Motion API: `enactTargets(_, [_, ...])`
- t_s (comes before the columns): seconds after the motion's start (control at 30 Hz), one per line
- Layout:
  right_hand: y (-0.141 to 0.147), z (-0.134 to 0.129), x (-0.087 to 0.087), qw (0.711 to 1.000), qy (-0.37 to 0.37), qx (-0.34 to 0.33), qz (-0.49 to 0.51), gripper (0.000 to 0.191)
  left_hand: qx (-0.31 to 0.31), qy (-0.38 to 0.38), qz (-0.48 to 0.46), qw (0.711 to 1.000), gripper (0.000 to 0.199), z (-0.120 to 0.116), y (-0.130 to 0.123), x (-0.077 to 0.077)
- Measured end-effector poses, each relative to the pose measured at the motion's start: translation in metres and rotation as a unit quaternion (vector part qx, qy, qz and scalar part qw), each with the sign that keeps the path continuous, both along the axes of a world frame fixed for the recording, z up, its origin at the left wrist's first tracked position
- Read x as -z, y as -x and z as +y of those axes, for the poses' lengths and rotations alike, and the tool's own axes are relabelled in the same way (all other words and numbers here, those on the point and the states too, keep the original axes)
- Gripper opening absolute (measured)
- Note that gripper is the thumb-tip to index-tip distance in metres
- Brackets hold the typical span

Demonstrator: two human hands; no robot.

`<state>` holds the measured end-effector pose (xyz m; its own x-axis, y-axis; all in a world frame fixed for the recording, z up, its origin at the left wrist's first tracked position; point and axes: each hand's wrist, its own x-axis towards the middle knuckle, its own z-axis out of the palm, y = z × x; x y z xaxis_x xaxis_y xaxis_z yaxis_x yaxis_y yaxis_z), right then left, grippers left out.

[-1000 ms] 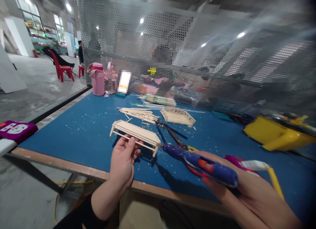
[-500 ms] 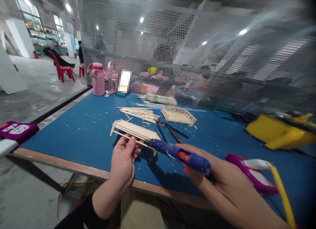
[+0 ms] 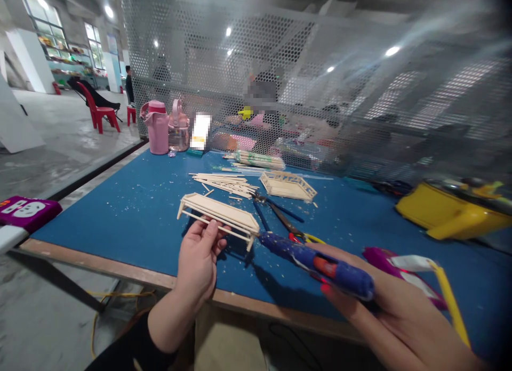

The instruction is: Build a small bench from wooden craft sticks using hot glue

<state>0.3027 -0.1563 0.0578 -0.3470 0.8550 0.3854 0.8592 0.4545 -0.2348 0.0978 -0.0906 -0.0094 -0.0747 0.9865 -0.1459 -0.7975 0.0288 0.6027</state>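
Observation:
Between the thumb and fingers of my left hand (image 3: 202,253) is a small wooden stick model (image 3: 220,210), with a flat slatted top and short legs. I pinch it by a thin rail along its near side. My right hand (image 3: 384,301) is wrapped round a blue glue gun (image 3: 312,261), whose nozzle points left, close to the model's right-hand end. Whether the tip touches the wood I cannot tell. Behind the model lie loose wooden sticks (image 3: 224,183) and a second stick model with railings (image 3: 286,187).
Pliers (image 3: 276,206) and scissors with red and yellow handles (image 3: 298,236) lie beyond the glue gun. Pink bottles (image 3: 158,130) stand at the back left, a yellow container (image 3: 448,211) at the right. Purple power strips (image 3: 32,212) sit at both sides. A mesh screen (image 3: 200,56) closes the back.
The glue gun in my right hand has moved right and slightly down, from along the rail to the model's right end. The scissors' handles have come into sight. My left hand keeps its pinch.

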Motion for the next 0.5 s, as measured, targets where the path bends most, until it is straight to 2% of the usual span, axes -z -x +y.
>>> enactTargets(0.23, [-0.015, -0.009, 0.005, 0.999, -0.007, 0.021, 0.025, 0.041, 0.001, 0.001, -0.001, 1.000, 0.026, 0.000, 0.001, -0.001])
enactTargets(0.5, [-0.003, 0.001, 0.004, 0.998, -0.029, 0.021, 0.056, 0.035, 0.008, 0.018, 0.011, 1.000, 0.026, 0.002, 0.002, -0.008])
